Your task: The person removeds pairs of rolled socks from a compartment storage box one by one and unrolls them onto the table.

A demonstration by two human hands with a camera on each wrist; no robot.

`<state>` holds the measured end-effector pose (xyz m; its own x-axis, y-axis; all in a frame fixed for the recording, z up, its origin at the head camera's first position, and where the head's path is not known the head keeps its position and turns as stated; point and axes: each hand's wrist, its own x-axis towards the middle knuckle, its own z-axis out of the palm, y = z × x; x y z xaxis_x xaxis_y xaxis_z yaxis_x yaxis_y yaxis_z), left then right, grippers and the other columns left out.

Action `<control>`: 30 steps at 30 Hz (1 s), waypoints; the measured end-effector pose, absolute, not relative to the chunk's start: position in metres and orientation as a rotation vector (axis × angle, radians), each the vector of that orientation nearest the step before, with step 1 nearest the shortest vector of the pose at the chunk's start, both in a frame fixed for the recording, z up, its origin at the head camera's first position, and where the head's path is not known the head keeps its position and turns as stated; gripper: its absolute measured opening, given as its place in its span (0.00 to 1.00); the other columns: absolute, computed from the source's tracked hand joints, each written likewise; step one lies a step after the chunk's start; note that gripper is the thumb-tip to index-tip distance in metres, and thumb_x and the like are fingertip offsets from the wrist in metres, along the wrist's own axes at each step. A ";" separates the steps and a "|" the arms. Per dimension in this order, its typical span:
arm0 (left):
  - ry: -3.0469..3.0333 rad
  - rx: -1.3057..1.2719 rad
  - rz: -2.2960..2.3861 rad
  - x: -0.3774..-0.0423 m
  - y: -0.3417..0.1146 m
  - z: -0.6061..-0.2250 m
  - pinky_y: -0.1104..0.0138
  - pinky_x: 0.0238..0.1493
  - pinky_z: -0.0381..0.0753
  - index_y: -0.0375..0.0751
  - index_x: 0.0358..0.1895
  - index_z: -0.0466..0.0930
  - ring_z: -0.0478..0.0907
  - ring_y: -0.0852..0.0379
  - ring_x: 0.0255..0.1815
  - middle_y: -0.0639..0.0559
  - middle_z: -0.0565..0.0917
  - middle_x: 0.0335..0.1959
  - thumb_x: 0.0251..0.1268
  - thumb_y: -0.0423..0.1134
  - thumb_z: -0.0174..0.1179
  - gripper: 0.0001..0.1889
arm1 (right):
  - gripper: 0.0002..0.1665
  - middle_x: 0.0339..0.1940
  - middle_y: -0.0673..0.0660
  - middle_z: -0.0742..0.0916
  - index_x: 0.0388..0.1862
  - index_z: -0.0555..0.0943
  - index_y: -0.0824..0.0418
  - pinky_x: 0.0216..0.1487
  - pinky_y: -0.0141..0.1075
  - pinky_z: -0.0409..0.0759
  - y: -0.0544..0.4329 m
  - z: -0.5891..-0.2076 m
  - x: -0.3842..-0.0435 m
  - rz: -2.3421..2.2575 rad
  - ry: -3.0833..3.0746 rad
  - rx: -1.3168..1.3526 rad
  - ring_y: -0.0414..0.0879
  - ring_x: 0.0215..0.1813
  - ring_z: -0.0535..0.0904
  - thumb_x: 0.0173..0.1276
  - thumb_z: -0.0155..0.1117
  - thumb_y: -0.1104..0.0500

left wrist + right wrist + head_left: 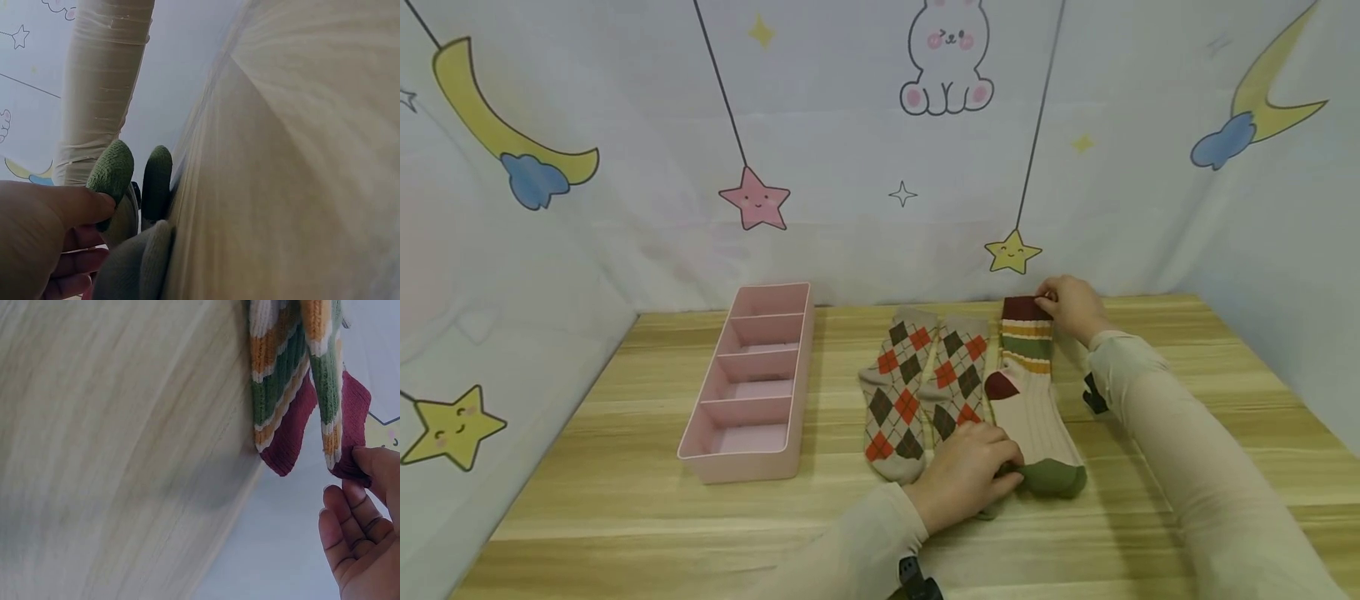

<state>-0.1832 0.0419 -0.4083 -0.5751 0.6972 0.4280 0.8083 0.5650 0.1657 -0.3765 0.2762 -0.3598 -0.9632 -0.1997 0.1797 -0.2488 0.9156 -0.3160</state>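
A cream striped sock [1026, 408] with maroon cuff and green toe lies lengthwise at the right of the socks. My right hand [1072, 308] pinches its cuff; in the right wrist view that lifted cuff [355, 419] stands apart from a matching sock's cuff [289, 440] against the table. At the other end my left hand [966, 473] pinches the green toe [114, 172], with a second green toe [156, 181] beside it in the left wrist view. Two argyle socks, one on the left [895, 404] and one nearer the middle [958, 358], lie alongside; my left hand partly covers the nearer one.
A pink box [748, 468] with several compartments in a row stands left of the socks on the wooden table [625, 508]. A patterned white cloth [850, 150] rises behind the table's back edge and along both sides.
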 end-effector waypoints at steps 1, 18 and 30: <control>-2.484 -1.239 -0.507 -0.183 0.042 -0.408 0.75 0.45 0.73 0.53 0.36 0.84 0.79 0.66 0.41 0.62 0.84 0.35 0.62 0.46 0.64 0.04 | 0.13 0.35 0.65 0.83 0.46 0.81 0.69 0.40 0.49 0.74 0.278 -0.360 -0.377 0.516 -2.929 0.345 0.56 0.37 0.77 0.72 0.56 0.60; -2.367 -1.228 -0.571 -0.178 0.057 -0.399 0.74 0.44 0.73 0.52 0.36 0.84 0.79 0.65 0.40 0.61 0.84 0.36 0.60 0.46 0.66 0.05 | 0.12 0.34 0.68 0.84 0.45 0.81 0.70 0.37 0.50 0.75 0.294 -0.342 -0.370 0.530 -2.825 0.331 0.57 0.33 0.79 0.72 0.56 0.62; -2.406 -1.247 -0.455 -0.172 0.091 -0.389 0.77 0.43 0.72 0.55 0.37 0.84 0.79 0.67 0.40 0.64 0.84 0.35 0.63 0.49 0.63 0.05 | 0.13 0.39 0.69 0.84 0.46 0.80 0.70 0.41 0.52 0.75 0.318 -0.338 -0.363 0.508 -2.841 0.322 0.59 0.38 0.79 0.72 0.55 0.61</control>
